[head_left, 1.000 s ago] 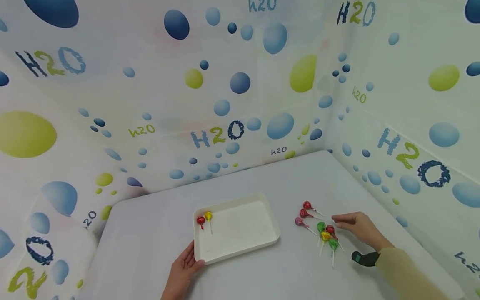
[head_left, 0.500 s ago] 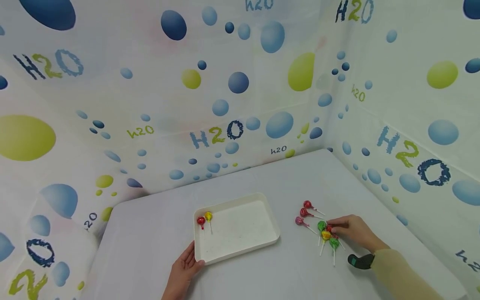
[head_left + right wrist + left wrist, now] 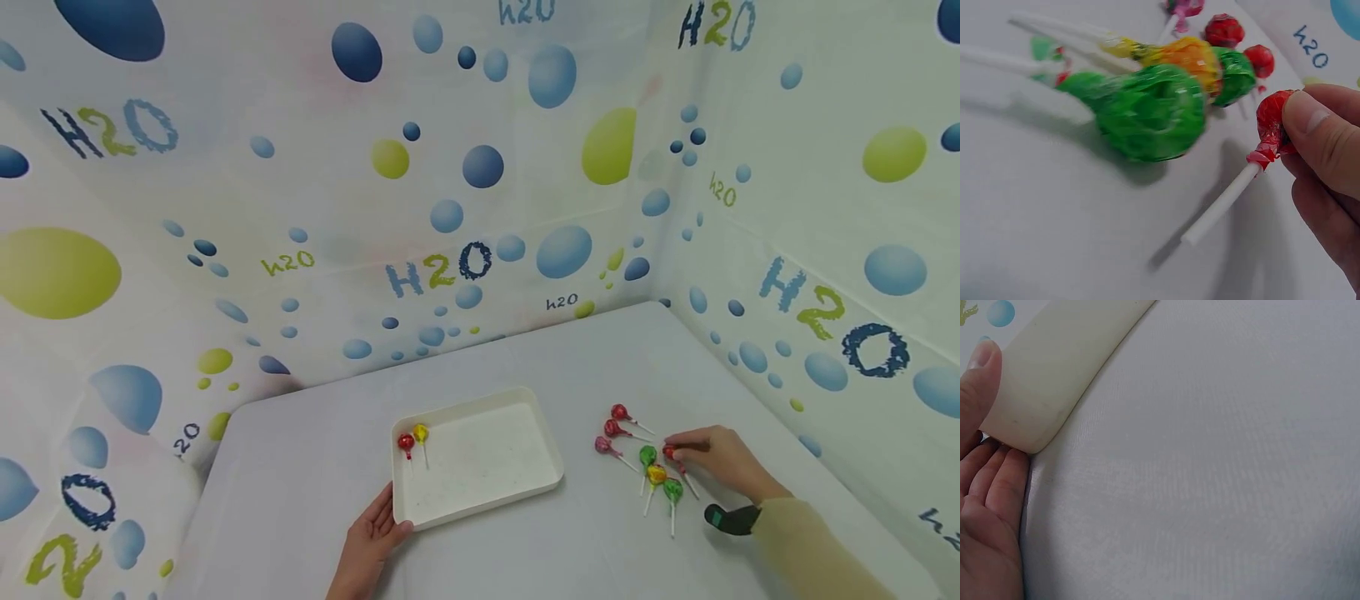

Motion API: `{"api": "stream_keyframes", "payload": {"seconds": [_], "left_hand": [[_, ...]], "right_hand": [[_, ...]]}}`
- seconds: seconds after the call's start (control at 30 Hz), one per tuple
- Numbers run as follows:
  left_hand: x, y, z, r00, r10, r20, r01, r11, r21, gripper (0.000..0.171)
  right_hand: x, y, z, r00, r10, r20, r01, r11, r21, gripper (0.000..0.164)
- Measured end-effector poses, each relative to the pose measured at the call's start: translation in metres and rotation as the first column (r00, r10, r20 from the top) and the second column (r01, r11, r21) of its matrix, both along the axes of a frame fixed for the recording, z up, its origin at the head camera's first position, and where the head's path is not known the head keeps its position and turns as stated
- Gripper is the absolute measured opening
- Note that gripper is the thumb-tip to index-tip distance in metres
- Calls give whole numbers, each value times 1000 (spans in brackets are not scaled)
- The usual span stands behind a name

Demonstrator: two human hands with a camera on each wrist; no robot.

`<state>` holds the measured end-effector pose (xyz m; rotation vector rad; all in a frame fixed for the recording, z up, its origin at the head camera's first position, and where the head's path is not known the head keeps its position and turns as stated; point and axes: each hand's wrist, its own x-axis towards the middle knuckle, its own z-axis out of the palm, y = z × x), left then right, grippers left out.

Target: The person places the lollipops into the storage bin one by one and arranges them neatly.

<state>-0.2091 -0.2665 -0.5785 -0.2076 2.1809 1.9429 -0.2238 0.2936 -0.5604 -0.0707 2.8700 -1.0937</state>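
My right hand (image 3: 722, 458) pinches a red lollipop (image 3: 1270, 119) by its wrapped head, between thumb and fingers. Its white stick slants down over the table in the right wrist view. Just left of it lie a green lollipop (image 3: 1150, 112), a yellow-orange one (image 3: 656, 475) and another green one (image 3: 648, 455). My left hand (image 3: 369, 533) grips the near left corner of a white tray (image 3: 487, 506), thumb over the rim and fingers against the outside. In the tray's far left corner lie a red lollipop (image 3: 406, 442) and a yellow lollipop (image 3: 421, 433).
Behind the pile lie two red lollipops (image 3: 619, 412) and a pink lollipop (image 3: 603, 445), sticks pointing right. A white cloth covers the table (image 3: 300, 467). Patterned sheets (image 3: 480, 200) rise along its back and right side. A dark band (image 3: 731, 519) sits at my right wrist.
My right hand came down to the pile, took hold of the red lollipop and drew it slightly right, away from the green and yellow ones. The left hand stayed on the tray.
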Motion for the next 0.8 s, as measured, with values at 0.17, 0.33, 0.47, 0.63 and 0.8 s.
{"api": "stream_keyframes", "payload": {"seconds": [0.17,0.33,0.47,0.63,0.8], "left_hand": [[1,-5,0,1000,9,-7,-9,1000,8,89],[1,-8,-1,1000,10,-12,-10,1000,20,88],[0,-7,-3,1000,0,-23,1,1000,26,87],[0,-4,-6,999,-22,-45,23,999,40,87],[2,-5,-5,998,-16,-56,18,999,35,89]], "right_hand": [[-9,-7,14,998,10,-61,-12,1000,-27,29],[-26,-27,27,995,29,-95,-40,993,-113,32],[-46,-50,31,995,54,-86,-70,979,-193,34],[-71,-94,35,997,77,-27,-82,969,-235,36],[-92,-146,40,991,126,45,-110,957,-268,34]]}}
